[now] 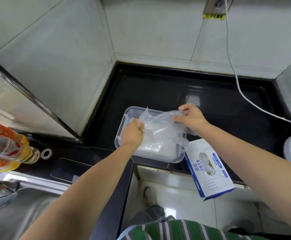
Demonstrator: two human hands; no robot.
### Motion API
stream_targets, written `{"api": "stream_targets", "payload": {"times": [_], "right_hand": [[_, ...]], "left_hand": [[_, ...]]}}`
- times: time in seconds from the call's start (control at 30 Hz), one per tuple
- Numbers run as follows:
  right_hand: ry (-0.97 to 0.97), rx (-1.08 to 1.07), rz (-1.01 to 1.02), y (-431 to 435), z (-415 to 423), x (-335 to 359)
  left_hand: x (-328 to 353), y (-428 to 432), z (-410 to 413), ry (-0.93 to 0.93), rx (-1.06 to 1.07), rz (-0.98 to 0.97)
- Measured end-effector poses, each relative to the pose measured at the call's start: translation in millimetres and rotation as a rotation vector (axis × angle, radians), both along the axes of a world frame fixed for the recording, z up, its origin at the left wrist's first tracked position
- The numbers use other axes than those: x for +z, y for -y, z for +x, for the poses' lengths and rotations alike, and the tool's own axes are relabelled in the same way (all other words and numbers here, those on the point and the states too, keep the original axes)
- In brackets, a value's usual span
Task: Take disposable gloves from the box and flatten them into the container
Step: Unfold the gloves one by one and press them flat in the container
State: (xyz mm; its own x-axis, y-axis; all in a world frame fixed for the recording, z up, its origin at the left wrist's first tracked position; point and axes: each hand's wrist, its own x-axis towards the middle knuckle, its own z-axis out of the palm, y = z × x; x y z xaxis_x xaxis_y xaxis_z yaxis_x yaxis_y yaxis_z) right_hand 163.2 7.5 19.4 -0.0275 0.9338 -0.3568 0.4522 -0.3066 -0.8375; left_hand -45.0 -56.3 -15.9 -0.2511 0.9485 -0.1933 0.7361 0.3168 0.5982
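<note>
- Now, far to the left of your left grip, a yellow oil bottle (7, 146) lies tilted at the frame's edge, with a small grey ring (46, 153) just beside its cap.
- Between that ring and your left grip, a dark flat rectangle (68, 170) rests on the black worktop (158, 90).
- Your left grip (132, 134) is clenched on the left end of a clear disposable glove (160, 125), fingers curled round the film, above the left part of the container (130, 110).
- The glove is stretched between your two grips, above the open container. More clear film (158, 148) lies inside, below it.
- Your right grip (191, 118) pinches the glove's other end between thumb and fingertips, out past the container's far right corner.
- Nearer you than the right grip, the blue-and-white glove box (209, 168) lies flat, window up, just beside the container's near right corner, and part of it hangs over the worktop's edge.
- Beyond the right grip and to its right, a white cable (245, 99) runs down the tiled wall and across the worktop.
</note>
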Motion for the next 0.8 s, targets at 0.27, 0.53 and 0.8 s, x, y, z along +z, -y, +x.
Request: {"api": "stream_targets", "payload": {"times": [0.27, 0.53, 0.8], "right_hand": [[0.293, 0.497, 0.478, 15, -40, -14], [0.66, 0.754, 0.015, 17, -56, -67], [0.624, 0.823, -0.042, 14, -70, -77]], "left_hand": [[-10, -9, 12, -0.149, 0.059, -0.046], [-8, -11, -1, -0.329, -0.044, -0.068], [-7, -26, 12, -0.515, -0.453, 0.025]]}}
